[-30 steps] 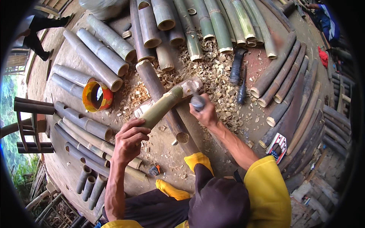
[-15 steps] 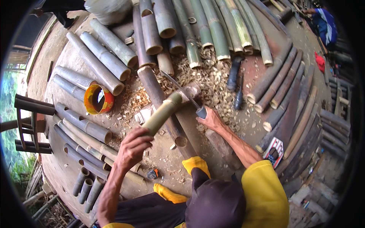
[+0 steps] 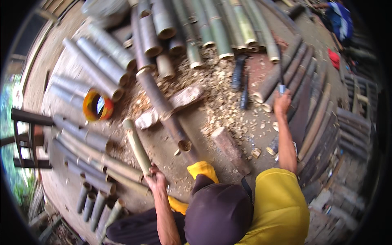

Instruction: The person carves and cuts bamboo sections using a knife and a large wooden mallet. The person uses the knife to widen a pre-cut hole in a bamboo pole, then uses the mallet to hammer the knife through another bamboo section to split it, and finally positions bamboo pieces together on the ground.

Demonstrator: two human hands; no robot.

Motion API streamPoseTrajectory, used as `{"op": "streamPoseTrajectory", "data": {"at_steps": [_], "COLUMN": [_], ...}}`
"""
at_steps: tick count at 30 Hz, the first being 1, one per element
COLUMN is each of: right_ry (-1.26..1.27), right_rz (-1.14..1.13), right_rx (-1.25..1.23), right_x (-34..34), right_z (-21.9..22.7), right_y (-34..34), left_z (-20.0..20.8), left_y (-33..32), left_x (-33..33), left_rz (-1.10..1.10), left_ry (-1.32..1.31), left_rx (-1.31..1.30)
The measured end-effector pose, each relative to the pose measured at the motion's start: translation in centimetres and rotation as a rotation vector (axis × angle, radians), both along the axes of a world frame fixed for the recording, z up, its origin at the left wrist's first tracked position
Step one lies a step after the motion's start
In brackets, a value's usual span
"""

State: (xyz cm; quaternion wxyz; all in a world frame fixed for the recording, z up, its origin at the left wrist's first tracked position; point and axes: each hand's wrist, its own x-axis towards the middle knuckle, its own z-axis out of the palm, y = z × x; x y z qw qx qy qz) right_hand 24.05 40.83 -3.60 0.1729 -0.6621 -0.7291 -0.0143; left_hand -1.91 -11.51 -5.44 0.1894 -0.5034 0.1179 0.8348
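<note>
My left hand [image 3: 155, 178] grips the lower end of a pale green bamboo length [image 3: 136, 145], which leans up and to the left over the ground. My right hand [image 3: 282, 102] is closed round the handle of a long-bladed knife [image 3: 281, 75], held out over dark bamboo poles at the right. Between my hands, a brown bamboo pole [image 3: 173, 122] lies across a pale wooden block [image 3: 190, 96]. Its near end meets my yellow-covered foot [image 3: 203, 170]. The knife is clear of the green bamboo length.
Wood chips [image 3: 220, 87] cover the ground ahead. A dark sheath-like piece [image 3: 237, 73] and a dark-handled tool [image 3: 244, 98] lie there. Nearer stands a log [image 3: 229, 149]. Bamboo poles [image 3: 220, 36] spread far and left, beside an orange-yellow ring-shaped container [image 3: 89, 107]. Another person [image 3: 341, 20] is far right.
The knife in my right hand has swung right and outward, away from the bamboo. My left hand has brought the bamboo length off the pole, toward the left and nearer me.
</note>
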Motion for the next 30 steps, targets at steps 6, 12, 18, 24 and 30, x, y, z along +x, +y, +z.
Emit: {"op": "streamPoseTrajectory", "data": {"at_steps": [6, 12, 18, 24, 30], "right_ry": [-0.172, 0.796, 0.648, 0.583, 0.386], "right_rz": [0.192, 0.635, 0.726, 1.358, 1.280], "right_rx": [0.108, -1.610, -2.015, -1.486, -0.771], "right_x": [-5.6, -19.0, -23.5, -16.0, -19.0], "right_z": [3.1, 2.8, 1.3, 3.4, 6.4], "right_y": [-5.3, -26.3, -34.4, -29.9, -29.6], "left_z": [-0.4, 5.8, 4.7, 9.6, 15.6], "left_y": [-1.9, 3.7, 0.3, 6.0, 9.9], "left_x": [-2.5, -0.7, 0.6, -5.6, -4.4], "left_rz": [-0.161, -0.655, -0.821, -0.501, -0.813], "left_ry": [0.107, 0.390, 0.479, 0.870, 1.473], "left_rx": [-0.170, -0.189, -0.712, -0.087, -0.732]}}
